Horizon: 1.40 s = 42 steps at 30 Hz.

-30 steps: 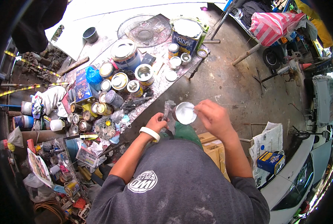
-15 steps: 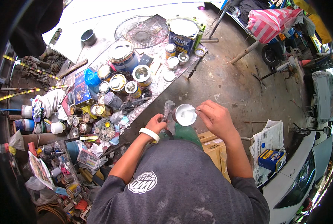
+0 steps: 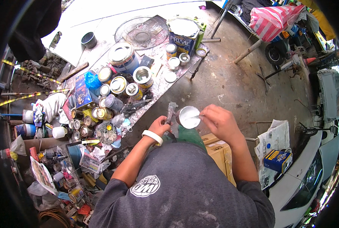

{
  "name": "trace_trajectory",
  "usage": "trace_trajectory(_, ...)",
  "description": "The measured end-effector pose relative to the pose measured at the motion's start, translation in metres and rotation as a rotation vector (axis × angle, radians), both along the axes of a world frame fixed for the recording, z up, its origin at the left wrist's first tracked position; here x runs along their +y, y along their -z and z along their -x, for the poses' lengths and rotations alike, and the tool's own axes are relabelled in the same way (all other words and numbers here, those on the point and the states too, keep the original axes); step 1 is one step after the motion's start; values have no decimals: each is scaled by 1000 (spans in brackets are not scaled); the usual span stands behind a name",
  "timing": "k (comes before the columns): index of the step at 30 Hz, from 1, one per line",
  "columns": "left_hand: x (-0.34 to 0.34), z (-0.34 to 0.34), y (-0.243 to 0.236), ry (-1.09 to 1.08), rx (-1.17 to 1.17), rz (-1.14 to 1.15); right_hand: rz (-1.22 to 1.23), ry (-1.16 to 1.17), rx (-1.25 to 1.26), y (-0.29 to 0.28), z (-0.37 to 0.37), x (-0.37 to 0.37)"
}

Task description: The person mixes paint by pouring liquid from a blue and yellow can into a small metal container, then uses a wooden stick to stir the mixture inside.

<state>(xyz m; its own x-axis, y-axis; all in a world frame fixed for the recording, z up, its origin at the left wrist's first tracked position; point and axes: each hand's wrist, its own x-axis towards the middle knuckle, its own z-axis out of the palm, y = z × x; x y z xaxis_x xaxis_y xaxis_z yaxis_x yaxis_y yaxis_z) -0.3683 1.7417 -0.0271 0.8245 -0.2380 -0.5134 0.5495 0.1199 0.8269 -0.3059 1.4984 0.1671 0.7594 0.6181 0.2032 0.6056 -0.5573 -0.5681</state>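
Observation:
My left hand (image 3: 160, 126) is closed around what looks like a metal spray gun (image 3: 171, 108), held in front of my body. An open round cup (image 3: 179, 118) sits at the gun's right side, with white paint (image 3: 188, 121) inside. My right hand (image 3: 219, 121) pinches a thin pale stirring stick (image 3: 196, 115) at the right of the cup; its tip reaches into the paint. Most of the gun's handle is hidden by my left fingers.
A paint-spattered table (image 3: 160, 85) at the upper left bears several paint cans, a large tin (image 3: 184, 40) and a fan guard (image 3: 141, 32). Cardboard boxes (image 3: 217, 152) stand close by my right side. A white car (image 3: 296, 182) is at the lower right.
My right hand and the stirring stick have shifted slightly within the cup's opening. The left hand keeps its hold on the spray gun. The whole view has moved a little.

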Motion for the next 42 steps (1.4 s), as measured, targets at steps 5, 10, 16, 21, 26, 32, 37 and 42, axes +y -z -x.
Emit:
trace_trajectory(5, -2, 2, 1, -1, -3, 0, -74, -53, -6, 2, 6, 7)
trace_trajectory(10, -7, 5, 1, 5, 11, 0, -22, 59, -30, 1, 4, -5)
trace_trajectory(16, -16, 3, -5, 79, 22, -46, -11, 2, -4, 11, 20, -17)
trace_trajectory(21, -32, -6, -7, 114, 70, -29, -42, 204, -55, 26, 22, -37)
trace_trajectory(26, -60, -27, 4, 200, 87, -59, -56, 223, 34, 32, 27, -63)
trace_trajectory(32, -107, -59, 25, 294, 144, 9, 3, 447, 21, 48, 1, -109)
trace_trajectory(37, -157, -99, 30, 298, 182, 52, -61, 465, 84, 73, -23, -146)
trace_trajectory(42, -195, -138, 49, 358, 169, 18, -30, 480, 134, 89, -50, -184)
